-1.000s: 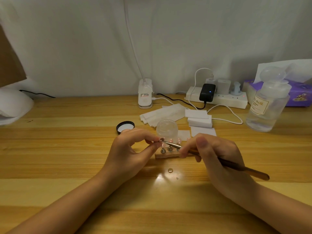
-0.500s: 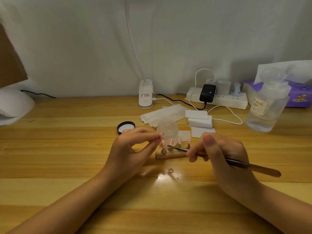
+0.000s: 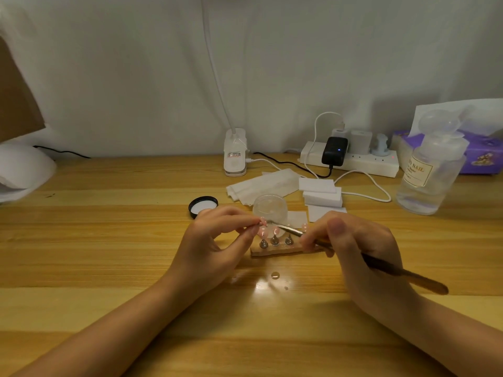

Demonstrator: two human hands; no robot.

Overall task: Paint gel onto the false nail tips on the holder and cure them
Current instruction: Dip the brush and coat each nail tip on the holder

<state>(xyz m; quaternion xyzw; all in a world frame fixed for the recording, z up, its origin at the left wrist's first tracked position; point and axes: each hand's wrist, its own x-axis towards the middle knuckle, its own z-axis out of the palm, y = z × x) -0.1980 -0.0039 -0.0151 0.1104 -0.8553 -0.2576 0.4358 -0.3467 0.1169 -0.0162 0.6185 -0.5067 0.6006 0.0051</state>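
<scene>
Desk (image 3: 109, 268) of pale wood carries everything, with the wooden nail holder (image 3: 280, 250) at its middle as the landmark. Far right of the holder stands a clear bottle (image 3: 427, 175); behind it lies a white power strip (image 3: 351, 163). The right hand (image 3: 362, 248), just right of the holder, pinches a brush (image 3: 394, 270) whose tip reaches over the pink nail tips (image 3: 276, 231) standing on it. The left hand (image 3: 215, 243), just left, pinches one nail tip (image 3: 263, 221) between thumb and fingers. A clear jar (image 3: 269, 209) sits directly behind, its black lid (image 3: 202, 206) behind-left.
</scene>
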